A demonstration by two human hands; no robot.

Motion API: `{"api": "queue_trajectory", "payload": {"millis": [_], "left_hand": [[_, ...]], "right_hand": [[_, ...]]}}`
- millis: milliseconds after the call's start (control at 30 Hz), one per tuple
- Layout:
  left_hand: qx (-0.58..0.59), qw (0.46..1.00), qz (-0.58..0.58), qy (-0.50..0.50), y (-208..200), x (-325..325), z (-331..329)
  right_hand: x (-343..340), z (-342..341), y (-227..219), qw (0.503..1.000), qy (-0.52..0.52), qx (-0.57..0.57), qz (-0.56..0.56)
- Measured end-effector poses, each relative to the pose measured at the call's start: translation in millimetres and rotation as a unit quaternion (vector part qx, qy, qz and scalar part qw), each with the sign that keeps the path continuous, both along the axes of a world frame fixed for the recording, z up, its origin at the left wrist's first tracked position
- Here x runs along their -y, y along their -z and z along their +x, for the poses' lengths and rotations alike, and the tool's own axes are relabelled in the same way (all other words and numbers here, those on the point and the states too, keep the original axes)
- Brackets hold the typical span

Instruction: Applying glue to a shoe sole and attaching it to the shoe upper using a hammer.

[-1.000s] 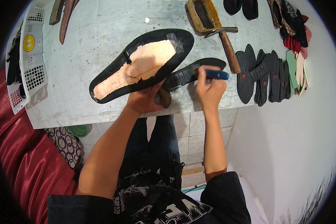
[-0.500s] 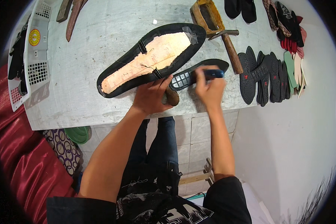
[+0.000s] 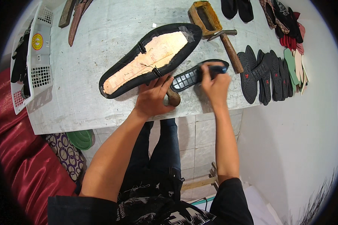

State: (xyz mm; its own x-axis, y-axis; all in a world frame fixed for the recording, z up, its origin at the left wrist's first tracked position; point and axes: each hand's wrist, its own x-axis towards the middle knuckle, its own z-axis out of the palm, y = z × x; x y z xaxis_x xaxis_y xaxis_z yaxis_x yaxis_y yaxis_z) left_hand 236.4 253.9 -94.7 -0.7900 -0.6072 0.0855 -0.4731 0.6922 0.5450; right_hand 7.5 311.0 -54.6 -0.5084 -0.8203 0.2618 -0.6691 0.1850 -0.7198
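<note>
A large black shoe [image 3: 122, 84] lies sole side up, its tan insole board [image 3: 150, 60] showing, with black cords tied across it. My left hand [image 3: 154, 97] is under its near edge; its fingertips are hidden beneath the shoe, and its thumb lies beside a rounded brown wooden end [image 3: 174, 97]. Just right of that, a black outsole [image 3: 186, 79] lies with its gridded inner face up, its heel end close to my left fingers. My right hand [image 3: 216, 84] is closed round a dark blue-handled tool [image 3: 221, 69] over the outsole's middle. The tool's working end is hidden.
Behind the outsole are a hammer [image 3: 231, 52] and an open yellowish box [image 3: 193, 15]. Several black soles [image 3: 248, 78] and a green sole [image 3: 290, 65] line the right side. A white basket [image 3: 41, 52] stands left; wooden-handled tools [image 3: 76, 22] lie far left.
My right hand and the blue-handled tool have shifted right along the outsole, uncovering more of its grid. My left hand and the shoe stay nearly in place. The view has tilted slightly.
</note>
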Motion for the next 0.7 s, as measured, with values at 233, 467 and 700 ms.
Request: {"api": "queue_trajectory", "payload": {"millis": [233,467,700], "left_hand": [[-0.011,1.0,0.006,-0.007,2,2,4],[-0.013,1.0,-0.003,-0.003,7,-3,0],[0.007,0.999,-0.04,-0.012,17,-5,2]], "right_hand": [[1,38,-1,0.989,-0.137,-0.054,-0.015],[-4,33,6,1.0,-0.005,0.001,-0.028],[0,33,-1,0.996,0.051,0.066,0.015]]}}
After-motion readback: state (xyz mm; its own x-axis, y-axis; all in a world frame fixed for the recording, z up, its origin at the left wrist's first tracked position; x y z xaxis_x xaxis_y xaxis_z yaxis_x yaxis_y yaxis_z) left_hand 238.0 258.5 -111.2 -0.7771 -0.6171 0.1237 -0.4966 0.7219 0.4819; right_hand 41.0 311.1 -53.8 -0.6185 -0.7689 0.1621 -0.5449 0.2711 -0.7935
